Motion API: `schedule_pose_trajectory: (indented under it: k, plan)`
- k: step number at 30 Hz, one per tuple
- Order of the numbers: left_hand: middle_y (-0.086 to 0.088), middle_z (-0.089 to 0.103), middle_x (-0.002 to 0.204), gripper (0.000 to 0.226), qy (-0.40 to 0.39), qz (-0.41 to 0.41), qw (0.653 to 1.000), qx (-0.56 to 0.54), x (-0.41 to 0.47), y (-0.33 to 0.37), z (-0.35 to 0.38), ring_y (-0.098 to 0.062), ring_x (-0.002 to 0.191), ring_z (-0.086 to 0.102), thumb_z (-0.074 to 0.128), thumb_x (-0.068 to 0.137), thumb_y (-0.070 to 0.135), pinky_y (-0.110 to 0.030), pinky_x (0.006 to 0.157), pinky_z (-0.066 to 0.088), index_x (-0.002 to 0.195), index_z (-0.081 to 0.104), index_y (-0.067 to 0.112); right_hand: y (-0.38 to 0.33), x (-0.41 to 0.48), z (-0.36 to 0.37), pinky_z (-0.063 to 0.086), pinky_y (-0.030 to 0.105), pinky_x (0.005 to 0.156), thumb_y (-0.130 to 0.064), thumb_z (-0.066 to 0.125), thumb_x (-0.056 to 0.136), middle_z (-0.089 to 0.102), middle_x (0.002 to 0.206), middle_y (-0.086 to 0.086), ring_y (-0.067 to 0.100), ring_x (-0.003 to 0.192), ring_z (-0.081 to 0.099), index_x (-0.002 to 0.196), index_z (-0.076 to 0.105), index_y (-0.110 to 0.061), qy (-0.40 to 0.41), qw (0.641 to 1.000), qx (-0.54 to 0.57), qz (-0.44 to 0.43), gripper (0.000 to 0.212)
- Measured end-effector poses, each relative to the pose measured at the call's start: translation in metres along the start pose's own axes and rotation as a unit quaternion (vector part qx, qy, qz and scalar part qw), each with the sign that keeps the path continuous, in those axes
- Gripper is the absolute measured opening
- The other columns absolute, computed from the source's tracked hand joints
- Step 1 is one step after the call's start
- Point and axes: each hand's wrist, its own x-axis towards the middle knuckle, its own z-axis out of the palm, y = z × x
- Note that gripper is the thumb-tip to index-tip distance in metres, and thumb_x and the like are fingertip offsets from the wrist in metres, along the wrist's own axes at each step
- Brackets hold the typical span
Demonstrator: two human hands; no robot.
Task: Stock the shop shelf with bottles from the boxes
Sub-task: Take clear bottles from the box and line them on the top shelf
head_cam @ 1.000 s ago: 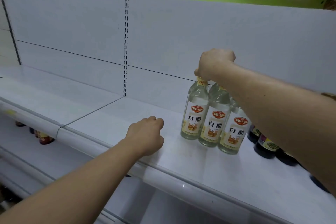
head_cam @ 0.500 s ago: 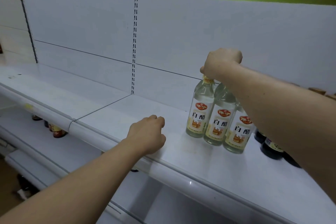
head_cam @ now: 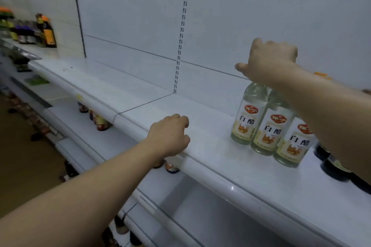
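Observation:
Three clear white-vinegar bottles stand in a tight row on the white shelf [head_cam: 210, 168]: the left bottle [head_cam: 244, 124], the middle one [head_cam: 269, 134] and the right one [head_cam: 294, 144]. My right hand [head_cam: 269, 62] hovers just above the left bottle's neck, thumb stretched out to the left and fingers spread, holding nothing; my wrist hides the bottle caps. Further left, my left hand [head_cam: 170, 136] rests on the shelf's front edge with loosely curled fingers and holds nothing.
Dark bottles [head_cam: 333, 166] stand right of the vinegar, partly behind my right arm. More dark bottles [head_cam: 48, 32] fill a shelf at far left. Small jars [head_cam: 101, 124] sit on the lower shelf. The white back panel [head_cam: 130, 26] rises behind a long bare stretch of shelf.
My right hand has let go of the left bottle's cap and lifted slightly, fingers spreading. The view has swung left. My left hand stays on the shelf edge.

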Motion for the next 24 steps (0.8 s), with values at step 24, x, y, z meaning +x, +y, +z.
schedule_pose_trajectory:
  k: [24]
  plan:
    - [0.005, 0.058, 0.122, 0.03, -0.005, -0.257, 0.963, 0.076, -0.163, -0.179, -0.024, -0.02, 0.102, 0.057, 0.055, 0.094, 0.036, -0.038, 0.078, 0.052, 0.122, 0.056, 0.028, -0.269, -0.188, 0.05, 0.052, 0.038, 0.099, -0.044, 0.064, 0.095, 0.061, 0.138, 0.007, 0.026, 0.12, 0.06, 0.141, 0.058, -0.023, -0.27, 0.82, 0.378, -0.335, 0.051]
